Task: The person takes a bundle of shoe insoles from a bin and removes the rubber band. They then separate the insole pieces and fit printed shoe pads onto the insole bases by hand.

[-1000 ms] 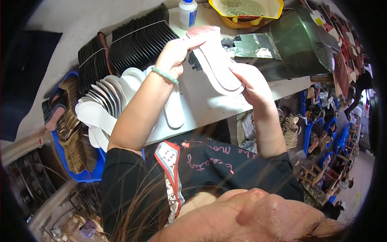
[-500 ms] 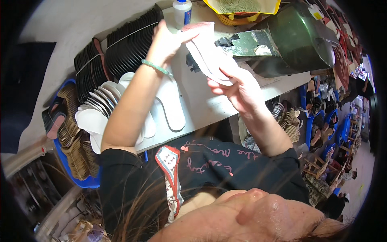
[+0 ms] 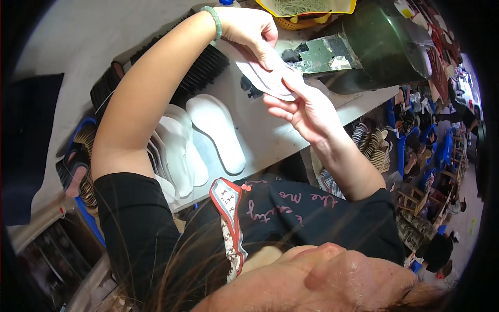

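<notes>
A white shoe insole [image 3: 254,72] is held slantwise above the white table, between my two hands. My left hand [image 3: 254,32], with a green bead bracelet at the wrist, is bent over its far part, thumb or finger pressed on the upper face. Around the near end is my right hand [image 3: 314,112], thumb on top and the other fingers along the edge and underneath. Another white insole [image 3: 217,132] lies flat on the table below my left forearm. Beside it, several more white insoles [image 3: 179,148] overlap in a fanned row, partly hidden by that arm.
A dark green machine [image 3: 379,52] with a flat arm stands at the right. Behind are a yellow basket [image 3: 299,23] and a blue-capped bottle, mostly hidden. Tied black soles [image 3: 205,73] lie at the left. Blue bins [image 3: 408,156] with shoe parts stand at the right.
My left hand has moved from the insole's far end onto its upper face, the elbow swinging outward to the left. The reddish piece at that end no longer shows. My right hand keeps its hold.
</notes>
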A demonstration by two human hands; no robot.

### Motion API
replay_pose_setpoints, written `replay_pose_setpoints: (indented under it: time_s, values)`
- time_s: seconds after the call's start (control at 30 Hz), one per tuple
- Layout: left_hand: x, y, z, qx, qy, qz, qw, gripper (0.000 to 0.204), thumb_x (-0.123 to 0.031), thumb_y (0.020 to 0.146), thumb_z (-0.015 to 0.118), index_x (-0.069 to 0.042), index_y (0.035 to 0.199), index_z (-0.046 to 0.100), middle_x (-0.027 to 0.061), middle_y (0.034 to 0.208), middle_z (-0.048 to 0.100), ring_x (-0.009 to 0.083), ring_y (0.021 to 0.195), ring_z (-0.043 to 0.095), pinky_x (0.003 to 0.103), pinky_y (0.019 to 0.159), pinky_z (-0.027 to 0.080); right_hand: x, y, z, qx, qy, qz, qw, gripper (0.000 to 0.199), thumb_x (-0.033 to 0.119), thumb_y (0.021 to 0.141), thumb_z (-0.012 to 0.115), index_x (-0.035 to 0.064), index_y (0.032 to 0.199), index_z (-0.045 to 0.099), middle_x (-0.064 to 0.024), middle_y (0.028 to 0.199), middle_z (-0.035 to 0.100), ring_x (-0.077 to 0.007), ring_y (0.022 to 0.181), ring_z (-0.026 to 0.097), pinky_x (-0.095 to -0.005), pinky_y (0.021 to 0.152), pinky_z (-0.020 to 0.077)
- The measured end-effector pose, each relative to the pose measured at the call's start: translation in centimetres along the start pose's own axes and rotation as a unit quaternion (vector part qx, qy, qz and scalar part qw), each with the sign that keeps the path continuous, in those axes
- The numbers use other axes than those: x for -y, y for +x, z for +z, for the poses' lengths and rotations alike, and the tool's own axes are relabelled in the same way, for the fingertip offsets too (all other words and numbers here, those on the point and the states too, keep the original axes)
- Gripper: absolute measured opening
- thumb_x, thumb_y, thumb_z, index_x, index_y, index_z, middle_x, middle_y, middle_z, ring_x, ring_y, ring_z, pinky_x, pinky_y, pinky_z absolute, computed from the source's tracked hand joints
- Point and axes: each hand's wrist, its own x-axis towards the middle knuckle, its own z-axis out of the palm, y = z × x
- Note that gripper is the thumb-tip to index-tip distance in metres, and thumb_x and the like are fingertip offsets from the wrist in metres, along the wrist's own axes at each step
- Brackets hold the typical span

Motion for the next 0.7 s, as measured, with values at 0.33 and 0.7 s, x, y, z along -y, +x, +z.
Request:
replay_pose_setpoints:
  time_s: [0.33, 0.7]
  values:
    - [0.5, 0.2, -1.0, 0.016, -0.047, -0.018, 0.999, 0.029, -0.018, 0.067, 0.083, 0.003, 0.075, 0.065, 0.0046, 0.066, 0.065, 0.0088, 0.059, 0.061, 0.024, 0.054, 0.05, -3.9, 1.5, 5.1, 0.111, 0.31, -0.038, 0.944, 0.052, 0.029, 0.102, 0.033, -0.0046, 0.14, 0.02, -0.021, 0.146, 0.026, -0.0318, 0.133, 0.034, -0.0423, 0.111, 0.0311]
    - [1.2, -1.3, -1.0, 0.02, -0.055, -0.091, 0.994, 0.03, -0.022, 0.074, 0.078, 0.002, 0.087, 0.067, 0.0028, 0.073, 0.065, 0.0083, 0.065, 0.058, 0.024, 0.06, 0.048, -4.1, 2.2, 6.5, 0.073, 0.361, -0.049, 0.928, 0.056, 0.034, 0.101, 0.033, -0.0081, 0.137, 0.024, -0.0237, 0.142, 0.033, -0.033, 0.132, 0.035, -0.0426, 0.111, 0.0298]
